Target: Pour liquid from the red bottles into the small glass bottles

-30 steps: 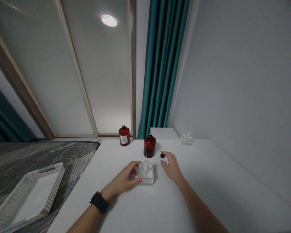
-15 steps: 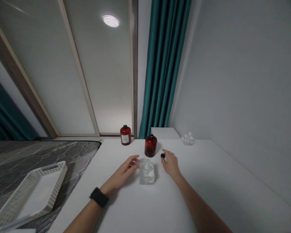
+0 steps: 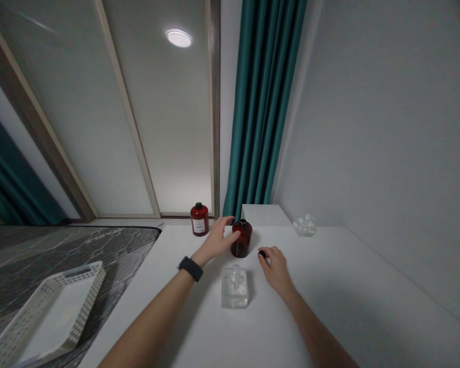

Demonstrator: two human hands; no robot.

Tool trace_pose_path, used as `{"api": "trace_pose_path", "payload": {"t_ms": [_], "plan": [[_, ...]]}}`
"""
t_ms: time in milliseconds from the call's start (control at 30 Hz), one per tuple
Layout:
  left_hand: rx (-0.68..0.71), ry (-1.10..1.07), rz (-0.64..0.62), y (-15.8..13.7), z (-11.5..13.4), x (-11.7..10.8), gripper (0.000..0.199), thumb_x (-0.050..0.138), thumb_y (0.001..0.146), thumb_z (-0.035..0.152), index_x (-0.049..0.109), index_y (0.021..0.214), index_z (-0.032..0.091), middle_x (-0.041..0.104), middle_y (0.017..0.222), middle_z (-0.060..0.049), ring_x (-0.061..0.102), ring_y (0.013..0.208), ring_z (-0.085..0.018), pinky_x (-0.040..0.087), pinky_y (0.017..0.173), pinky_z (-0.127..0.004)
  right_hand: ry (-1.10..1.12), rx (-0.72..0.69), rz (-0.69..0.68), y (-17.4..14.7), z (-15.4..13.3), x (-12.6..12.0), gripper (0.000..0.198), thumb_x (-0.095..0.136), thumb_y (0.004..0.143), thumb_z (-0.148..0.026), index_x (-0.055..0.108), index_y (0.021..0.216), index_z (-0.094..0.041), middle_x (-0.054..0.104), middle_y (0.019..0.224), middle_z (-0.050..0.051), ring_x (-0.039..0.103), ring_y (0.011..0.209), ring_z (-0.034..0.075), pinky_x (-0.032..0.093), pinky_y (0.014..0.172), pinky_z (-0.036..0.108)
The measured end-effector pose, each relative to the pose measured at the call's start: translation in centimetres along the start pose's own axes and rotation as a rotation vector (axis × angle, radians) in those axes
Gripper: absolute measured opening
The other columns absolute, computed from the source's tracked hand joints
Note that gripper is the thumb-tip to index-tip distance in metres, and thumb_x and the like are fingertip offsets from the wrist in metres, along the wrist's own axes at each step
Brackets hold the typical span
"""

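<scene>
My left hand, with a dark watch on its wrist, reaches to the dark red-brown bottle. Its thumb overlaps the bottle's left side and the fingers stretch out behind; whether they touch is unclear. That bottle stands upright and uncapped. To its right, my right hand pinches a small black cap between thumb and fingers. A clear square glass bottle is on the table between my forearms. Farther back on the left stands a red bottle with a white label and black cap.
On the white table, a clear faceted object sits at the back right, near the wall. A white box is behind the uncapped bottle. A white perforated basket is at left, beside the table.
My left hand has moved from beside the clear glass bottle forward and right to the uncapped red-brown bottle. My right hand keeps the black cap. The view has shifted slightly.
</scene>
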State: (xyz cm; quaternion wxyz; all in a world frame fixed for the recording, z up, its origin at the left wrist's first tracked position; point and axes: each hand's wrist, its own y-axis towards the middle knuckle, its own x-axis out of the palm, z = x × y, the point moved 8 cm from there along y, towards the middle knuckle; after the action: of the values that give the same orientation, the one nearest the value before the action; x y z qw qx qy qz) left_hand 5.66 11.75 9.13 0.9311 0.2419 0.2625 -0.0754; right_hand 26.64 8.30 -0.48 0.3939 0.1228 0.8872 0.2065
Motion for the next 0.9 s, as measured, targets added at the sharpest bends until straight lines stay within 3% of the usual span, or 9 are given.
{"api": "trace_pose_path", "payload": {"t_ms": [167, 333, 467, 600, 733, 900], "plan": [[0.05, -0.014, -0.016, 1.9, 0.3, 1.7, 0.038, 0.061, 0.087, 0.029, 0.056, 0.124, 0.02, 0.058, 0.123, -0.01, 0.057, 0.118, -0.027, 0.047, 0.103, -0.043, 0.098, 0.002, 0.052, 0.1, -0.2, -0.6, 0.019, 0.052, 0.089, -0.031, 0.066, 0.098, -0.022, 0.063, 0.088, 0.006, 0.059, 0.085, 0.026, 0.046, 0.083, 0.042], [0.066, -0.051, -0.041, 2.2, 0.1, 1.8, 0.034, 0.056, 0.085, 0.02, 0.059, 0.119, 0.018, 0.06, 0.117, -0.009, 0.059, 0.11, -0.025, 0.046, 0.104, -0.044, 0.192, 0.016, 0.091, 0.3, -1.6, -1.7, 0.027, 0.037, 0.097, -0.03, 0.063, 0.103, -0.022, 0.063, 0.093, 0.007, 0.06, 0.087, 0.024, 0.05, 0.081, 0.039], [0.098, -0.081, -0.071, 2.2, 0.1, 1.7, 0.041, 0.051, 0.08, 0.011, 0.059, 0.119, 0.019, 0.061, 0.12, -0.009, 0.059, 0.113, -0.025, 0.045, 0.106, -0.044, 0.254, -0.031, 0.126, 2.2, -4.5, -3.1, 0.021, 0.04, 0.098, -0.032, 0.059, 0.102, -0.023, 0.062, 0.102, 0.007, 0.059, 0.097, 0.023, 0.049, 0.088, 0.039], [0.13, -0.07, -0.072, 2.0, 0.2, 1.5, 0.043, 0.053, 0.08, 0.011, 0.058, 0.121, 0.02, 0.061, 0.121, -0.009, 0.058, 0.116, -0.025, 0.044, 0.107, -0.045, 0.302, -0.196, 0.161, 5.8, -8.6, -4.8, 0.007, 0.052, 0.092, -0.028, 0.057, 0.095, -0.024, 0.063, 0.095, 0.006, 0.058, 0.096, 0.025, 0.045, 0.09, 0.042], [0.145, -0.057, -0.113, 1.8, 0.1, 1.6, 0.043, 0.057, 0.082, 0.014, 0.057, 0.125, 0.021, 0.061, 0.123, -0.009, 0.058, 0.117, -0.025, 0.044, 0.109, -0.045, 0.333, -0.214, 0.143, 8.7, -10.4, -4.4, 0.001, 0.055, 0.089, -0.025, 0.055, 0.089, -0.024, 0.064, 0.092, 0.005, 0.059, 0.093, 0.025, 0.045, 0.087, 0.042], [0.118, -0.061, -0.131, 1.8, -0.3, 1.3, 0.042, 0.062, 0.086, 0.02, 0.055, 0.128, 0.021, 0.061, 0.126, -0.01, 0.058, 0.118, -0.025, 0.044, 0.109, -0.045, 0.334, -0.255, 0.09, 9.0, -10.2, -2.6, 0.003, 0.054, 0.088, -0.022, 0.055, 0.089, -0.025, 0.065, 0.093, 0.005, 0.058, 0.095, 0.026, 0.045, 0.088, 0.043]]}}
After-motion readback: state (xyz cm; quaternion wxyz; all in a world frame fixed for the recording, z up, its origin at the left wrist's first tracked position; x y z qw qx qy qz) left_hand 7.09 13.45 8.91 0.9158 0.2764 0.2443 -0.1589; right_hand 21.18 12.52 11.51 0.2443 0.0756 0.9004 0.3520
